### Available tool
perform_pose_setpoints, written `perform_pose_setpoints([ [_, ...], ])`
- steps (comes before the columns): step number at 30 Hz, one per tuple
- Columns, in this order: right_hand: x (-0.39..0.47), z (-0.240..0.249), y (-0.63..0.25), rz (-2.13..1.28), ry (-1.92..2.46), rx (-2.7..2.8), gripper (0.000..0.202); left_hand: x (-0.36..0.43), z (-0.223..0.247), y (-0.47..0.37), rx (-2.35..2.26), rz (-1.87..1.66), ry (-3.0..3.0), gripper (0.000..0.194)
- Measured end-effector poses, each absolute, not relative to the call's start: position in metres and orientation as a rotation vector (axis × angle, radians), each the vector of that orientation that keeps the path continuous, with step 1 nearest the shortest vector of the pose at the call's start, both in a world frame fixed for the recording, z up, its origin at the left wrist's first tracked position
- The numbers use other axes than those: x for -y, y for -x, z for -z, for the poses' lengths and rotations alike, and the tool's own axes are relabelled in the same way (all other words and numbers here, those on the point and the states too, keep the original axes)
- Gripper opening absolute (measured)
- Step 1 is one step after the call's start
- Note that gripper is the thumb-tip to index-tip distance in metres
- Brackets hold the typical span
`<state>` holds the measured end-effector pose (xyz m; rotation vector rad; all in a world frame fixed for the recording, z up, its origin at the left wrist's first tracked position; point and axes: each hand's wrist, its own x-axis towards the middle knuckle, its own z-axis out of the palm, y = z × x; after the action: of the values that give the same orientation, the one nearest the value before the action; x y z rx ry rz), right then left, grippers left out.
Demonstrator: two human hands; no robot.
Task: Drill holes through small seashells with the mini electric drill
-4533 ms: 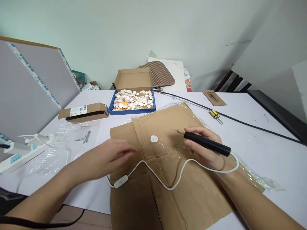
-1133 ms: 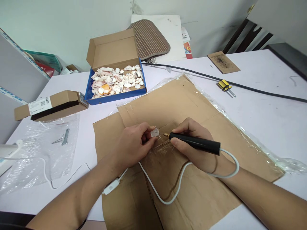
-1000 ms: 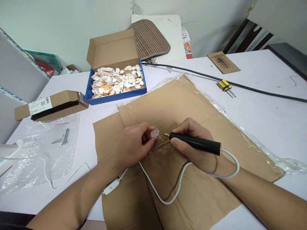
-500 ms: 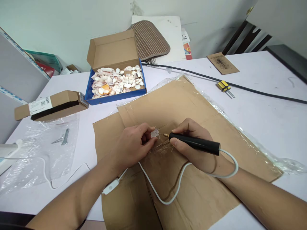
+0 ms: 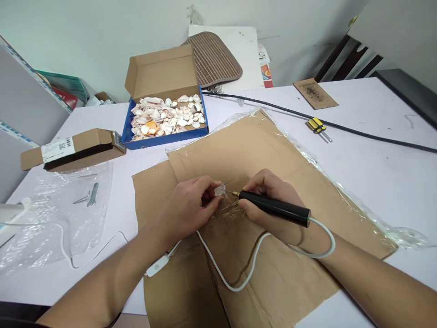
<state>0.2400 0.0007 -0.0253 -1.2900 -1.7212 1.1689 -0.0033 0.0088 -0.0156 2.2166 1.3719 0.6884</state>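
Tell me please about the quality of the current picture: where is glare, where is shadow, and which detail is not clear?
Head view: bright glints cover the clear plastic bag; head view: a highlight runs along the black tool; head view: a shadow lies beside the white cable on the cardboard; head view: the surface of the white piece is too small to read.

I find the wall (image 5: pixel 102 27) pale, smudged above a leaning white board (image 5: pixel 249 54), shadowed at right; before me, a white table (image 5: pixel 362 114) — grey panel (image 5: pixel 20 100) to my left, dark slats (image 5: pixel 348 64) at far right.
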Motion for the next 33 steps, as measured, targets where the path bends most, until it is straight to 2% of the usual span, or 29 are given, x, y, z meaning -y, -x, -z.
perform_pose_setpoints([
  [9, -0.003, 0.020, -0.244, -1.254, 1.116, 1.768, 0.016, -0.011, 0.014, 0.006, -1.365, -0.618, -2.166, 0.017],
  [17, -0.001, 0.012, -0.243, -1.202, 1.129, 1.778, 0.018, -0.011, 0.010, 0.004, -1.406, -0.545, -2.089, 0.008],
  [33, -0.001, 0.019, -0.237, -1.153, 1.151, 1.690, 0.016, -0.013, 0.010, 0.007, -1.381, -0.516, -2.075, 0.016],
])
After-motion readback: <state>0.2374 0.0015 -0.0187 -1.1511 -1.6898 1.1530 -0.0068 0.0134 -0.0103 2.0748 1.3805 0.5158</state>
